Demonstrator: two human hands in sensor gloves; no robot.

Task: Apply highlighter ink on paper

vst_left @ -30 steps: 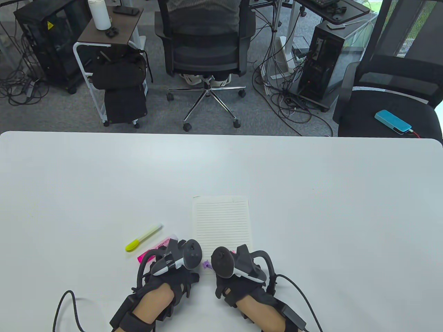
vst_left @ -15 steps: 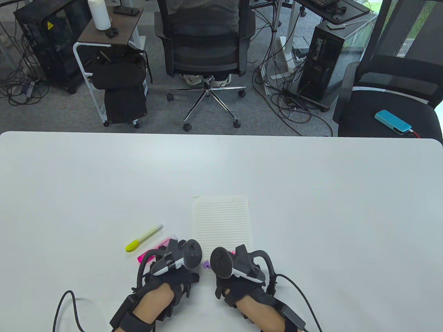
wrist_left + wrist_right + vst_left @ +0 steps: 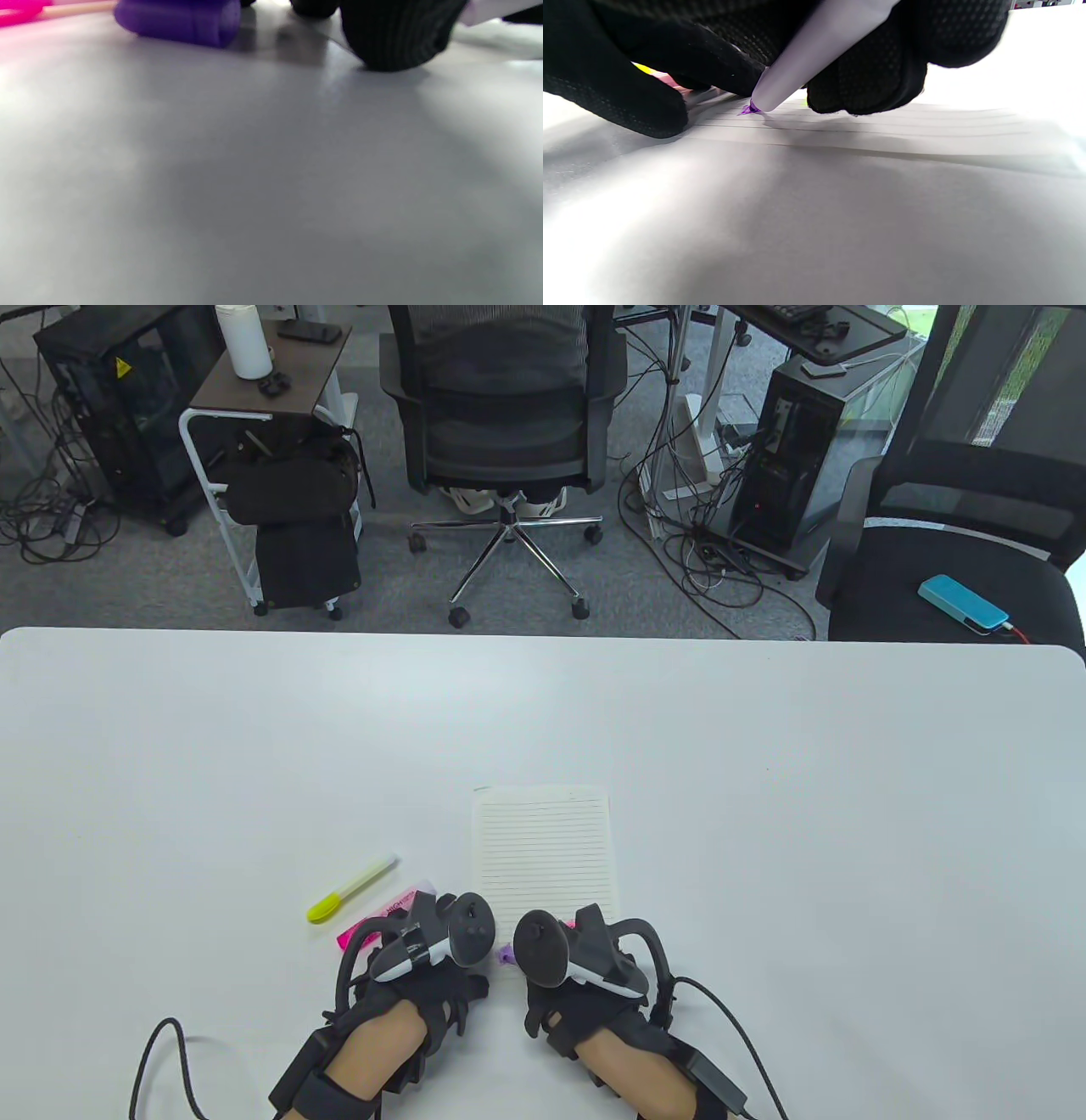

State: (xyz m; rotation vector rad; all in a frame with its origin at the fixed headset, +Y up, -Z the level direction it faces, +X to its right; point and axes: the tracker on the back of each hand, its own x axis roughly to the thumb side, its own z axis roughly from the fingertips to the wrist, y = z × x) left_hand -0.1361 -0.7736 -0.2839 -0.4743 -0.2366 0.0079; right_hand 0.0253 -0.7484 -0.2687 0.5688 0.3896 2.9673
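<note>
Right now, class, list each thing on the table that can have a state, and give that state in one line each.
Purple highlighter: uncapped, tilted, tip on the paper, held by right hand.
Purple cap: off, lying on the table.
Lined paper: flat on the table, near edge under the hands.
Yellow highlighter: capped, lying flat, untouched.
Pink highlighter: lying flat, partly hidden by left hand.

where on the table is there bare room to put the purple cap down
Bare table right of the lined paper, and the wide far strip beyond it. Crowded near the left hand: yellow highlighter, pink highlighter, purple cap.
</note>
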